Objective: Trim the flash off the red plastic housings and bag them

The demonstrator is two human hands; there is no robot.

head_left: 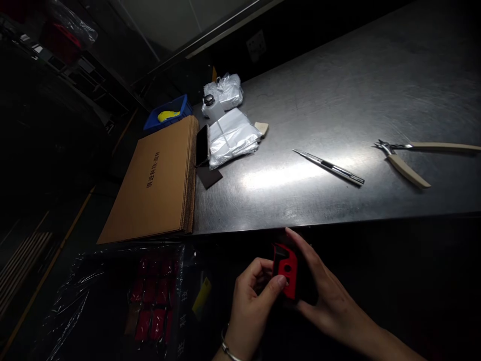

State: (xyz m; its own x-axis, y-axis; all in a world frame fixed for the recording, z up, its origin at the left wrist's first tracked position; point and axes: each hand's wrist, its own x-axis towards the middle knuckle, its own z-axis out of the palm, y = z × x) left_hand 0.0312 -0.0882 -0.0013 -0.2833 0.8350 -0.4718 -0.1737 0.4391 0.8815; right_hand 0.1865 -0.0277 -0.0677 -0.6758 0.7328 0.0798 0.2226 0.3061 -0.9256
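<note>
In front of the table's near edge I hold a small red and black plastic part (288, 273) with round holes. My left hand (255, 296) is closed on it, the thumb pressed on its red face and the fingers behind. My right hand (323, 281) is beside the part's right side, fingers stretched out and thumb apart. Whether its fingertips touch the part is too dark to tell. On the metal table (356, 90) beyond my hands lie a slim pointed metal tool (330, 168) and cutting pliers (400, 154) with beige handles.
A flat cardboard stack (150, 180) covers the table's left end, beside a phone (202, 146), plastic bags (233, 135), a pump bottle (213, 107) and a blue bin (152, 120). Below left, a plastic-lined dark crate (181, 306) holds several red parts (152, 291).
</note>
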